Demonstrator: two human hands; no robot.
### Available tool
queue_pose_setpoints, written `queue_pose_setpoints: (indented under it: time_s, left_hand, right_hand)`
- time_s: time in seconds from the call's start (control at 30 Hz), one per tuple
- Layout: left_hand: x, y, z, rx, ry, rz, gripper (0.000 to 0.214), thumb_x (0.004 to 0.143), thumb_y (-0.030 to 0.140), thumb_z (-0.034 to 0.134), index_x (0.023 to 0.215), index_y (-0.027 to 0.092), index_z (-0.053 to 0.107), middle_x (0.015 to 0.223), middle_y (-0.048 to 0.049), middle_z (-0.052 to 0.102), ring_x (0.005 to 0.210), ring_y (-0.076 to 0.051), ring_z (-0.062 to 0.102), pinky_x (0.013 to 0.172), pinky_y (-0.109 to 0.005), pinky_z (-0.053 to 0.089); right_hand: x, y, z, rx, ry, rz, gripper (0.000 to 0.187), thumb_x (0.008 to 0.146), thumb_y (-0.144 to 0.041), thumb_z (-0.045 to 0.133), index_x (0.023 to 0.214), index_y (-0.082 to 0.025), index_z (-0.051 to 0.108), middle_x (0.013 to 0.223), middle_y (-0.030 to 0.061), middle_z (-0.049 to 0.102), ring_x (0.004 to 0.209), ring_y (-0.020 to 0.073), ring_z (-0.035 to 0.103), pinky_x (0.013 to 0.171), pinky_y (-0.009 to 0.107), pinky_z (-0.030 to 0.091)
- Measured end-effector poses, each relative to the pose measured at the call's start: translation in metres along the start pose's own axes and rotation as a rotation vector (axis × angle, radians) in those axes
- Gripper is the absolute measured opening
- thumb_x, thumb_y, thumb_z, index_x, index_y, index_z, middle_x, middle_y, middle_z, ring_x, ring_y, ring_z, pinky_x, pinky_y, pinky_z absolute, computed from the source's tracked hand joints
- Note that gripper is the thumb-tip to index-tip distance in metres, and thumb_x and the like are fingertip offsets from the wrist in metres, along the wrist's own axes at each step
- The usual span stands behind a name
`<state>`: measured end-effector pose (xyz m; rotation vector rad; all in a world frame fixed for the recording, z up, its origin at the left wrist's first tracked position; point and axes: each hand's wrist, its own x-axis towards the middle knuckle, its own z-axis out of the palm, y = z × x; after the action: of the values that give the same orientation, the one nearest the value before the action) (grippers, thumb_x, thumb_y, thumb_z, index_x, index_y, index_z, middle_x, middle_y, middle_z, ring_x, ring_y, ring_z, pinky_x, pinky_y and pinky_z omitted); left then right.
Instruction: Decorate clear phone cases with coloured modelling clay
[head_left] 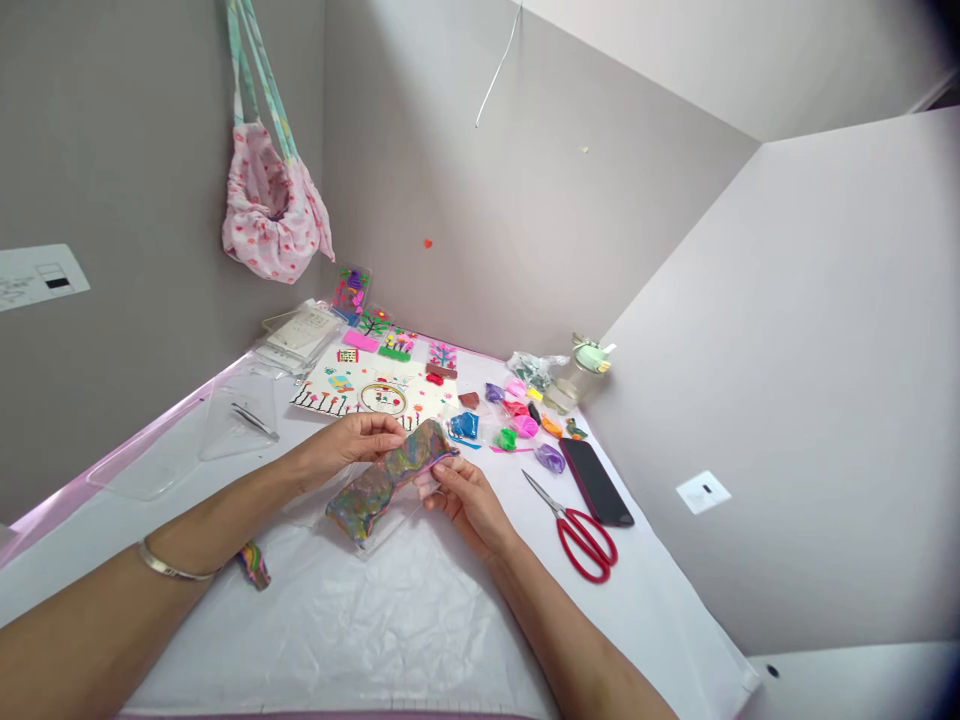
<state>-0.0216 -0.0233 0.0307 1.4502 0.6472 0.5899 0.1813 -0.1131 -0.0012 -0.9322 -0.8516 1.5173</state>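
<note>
Between my hands is a flat clear plastic piece covered with a band of marbled, many-coloured modelling clay, held tilted above the table. My left hand pinches its upper left side, the fingers bent around the edge. At the right end my right hand grips it between thumb and fingers. A small leftover lump of striped rainbow clay lies on the table beside my left forearm. Under my hands spreads a crinkled clear plastic sheet.
Red-handled scissors and a black phone lie at the right. Behind are wrapped clay lumps, a glass jar and a decorated board. Tweezers rest at the left; a pink bag hangs above.
</note>
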Motion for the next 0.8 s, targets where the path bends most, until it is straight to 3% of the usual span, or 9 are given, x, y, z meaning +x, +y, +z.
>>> queue_pose_setpoints:
  time_s: [0.13,0.43,0.63,0.8]
  left_hand:
    - [-0.0001,-0.0033,-0.0002,0.013,-0.021,-0.002,0.033,0.085,0.053,0.066,0.087,0.020,0.065,0.081,0.0008,0.062,0.074,-0.016,0.058,0.072,-0.026,0.045]
    - [0.0024,-0.0070,-0.0024,0.017,-0.036,-0.007,0.036,0.079,0.053,0.075,0.076,0.019,0.063,0.070,0.0038,0.056,0.064,-0.013,0.051,0.064,-0.025,0.041]
    - [-0.0007,-0.0058,-0.0014,-0.043,-0.077,-0.033,0.050,0.090,0.067,0.052,0.080,0.019,0.062,0.075,0.0004,0.059,0.068,-0.015,0.053,0.067,-0.027,0.045]
    - [0.0014,-0.0068,-0.0050,-0.022,-0.098,-0.041,0.039,0.074,0.054,0.079,0.080,0.020,0.061,0.076,0.0029,0.055,0.069,-0.014,0.051,0.065,-0.024,0.043]
  right_hand:
    - [0.0003,0.0004,-0.0002,-0.003,-0.006,0.003,0.027,0.074,-0.037,0.086,0.076,-0.016,0.069,0.078,0.0051,0.078,0.063,0.0123,0.069,0.057,0.020,0.053]
    - [-0.0009,0.0029,0.0000,-0.027,-0.045,0.026,0.025,0.076,-0.036,0.085,0.079,-0.014,0.072,0.080,0.0064,0.078,0.065,0.0123,0.069,0.057,0.020,0.053]
    - [-0.0019,0.0028,-0.0005,-0.024,-0.068,0.026,0.023,0.079,-0.035,0.082,0.079,-0.014,0.073,0.078,0.0057,0.078,0.065,0.0114,0.069,0.058,0.019,0.053]
    - [-0.0012,0.0012,-0.0020,-0.017,-0.061,0.019,0.022,0.078,-0.035,0.084,0.077,-0.015,0.073,0.078,0.0050,0.078,0.065,0.0117,0.068,0.057,0.019,0.053]
